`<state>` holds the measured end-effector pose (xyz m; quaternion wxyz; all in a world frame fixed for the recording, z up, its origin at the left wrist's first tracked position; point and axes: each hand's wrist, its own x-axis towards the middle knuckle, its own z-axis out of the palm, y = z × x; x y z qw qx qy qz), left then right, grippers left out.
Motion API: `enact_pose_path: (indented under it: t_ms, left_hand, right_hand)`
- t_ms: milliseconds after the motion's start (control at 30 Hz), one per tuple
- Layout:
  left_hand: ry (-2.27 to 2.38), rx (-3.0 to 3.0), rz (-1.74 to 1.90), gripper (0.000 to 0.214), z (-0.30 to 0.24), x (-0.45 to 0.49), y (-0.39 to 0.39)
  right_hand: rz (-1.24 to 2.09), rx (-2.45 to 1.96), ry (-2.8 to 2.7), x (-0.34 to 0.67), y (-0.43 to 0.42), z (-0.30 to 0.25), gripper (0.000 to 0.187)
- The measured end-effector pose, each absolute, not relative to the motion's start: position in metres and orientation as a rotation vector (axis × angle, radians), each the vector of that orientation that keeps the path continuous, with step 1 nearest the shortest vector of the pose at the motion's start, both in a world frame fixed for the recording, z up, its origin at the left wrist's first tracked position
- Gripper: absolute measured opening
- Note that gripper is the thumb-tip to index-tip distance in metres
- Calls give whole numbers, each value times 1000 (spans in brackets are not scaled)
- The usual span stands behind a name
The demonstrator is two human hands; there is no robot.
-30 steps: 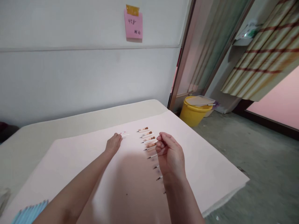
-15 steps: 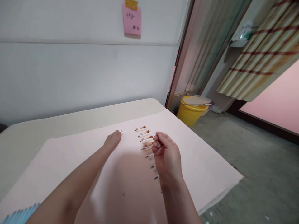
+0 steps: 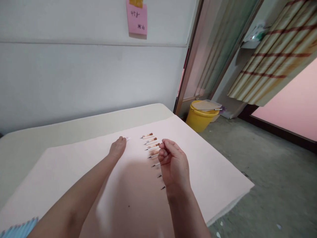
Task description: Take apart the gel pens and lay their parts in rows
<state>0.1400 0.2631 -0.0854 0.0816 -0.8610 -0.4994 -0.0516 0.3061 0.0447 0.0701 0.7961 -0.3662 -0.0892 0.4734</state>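
Near the far side of the pink sheet (image 3: 81, 172), my left hand (image 3: 118, 147) is closed, and a slim whitish piece (image 3: 128, 139) with a faint pinkish tint sticks out past its fingertips. My right hand (image 3: 173, 162) is closed too, thumb and fingertips pinched together above a column of pens; whatever it may hold is hidden or too small to see. The pens (image 3: 151, 146) have white barrels, black tips pointing left and brown-topped figures on them. My right hand and forearm cover the right ends of the nearer ones.
Light-blue sticks (image 3: 21, 228) lie side by side at the lower left. A dark speck (image 3: 129, 206) is on the sheet. Behind the table rises a white wall with a pink note (image 3: 137, 18). A yellow bucket (image 3: 199, 119) stands on the floor beyond the table's right corner.
The whole scene has shifted slightly left, as the head turned a little. Both hands keep nearly the same pose and place over the sheet; the pens stay put.
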Motion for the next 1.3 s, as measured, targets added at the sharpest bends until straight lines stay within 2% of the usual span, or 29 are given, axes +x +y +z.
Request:
enact_pose_path:
  t_ms: [400,567,700,967,1100,1300]
  left_hand:
    - [-1631,-2549,-274,26,-70,131,242]
    - [-1854,-2523,-668,19,-43,100,207]
    - [-1991,-2407,-1069,22,-11,52,146]
    - [-2454,-1886,-1351,26,55,-52,40]
    - [-2467,-1879,-1143,20,53,-75,22]
    - [-2640,-2105,-390,15,5,-78,16]
  right_hand:
    - [1000,-753,-191,311,43,72,12]
    - [971,-732,-182,316,40,75,12]
    - [980,-725,-206,312,38,78,13]
    - [1040,-738,-285,278,34,75,15]
    - [1119,-789,-368,245,34,69,15]
    - [1320,-885,-590,181,30,48,17]
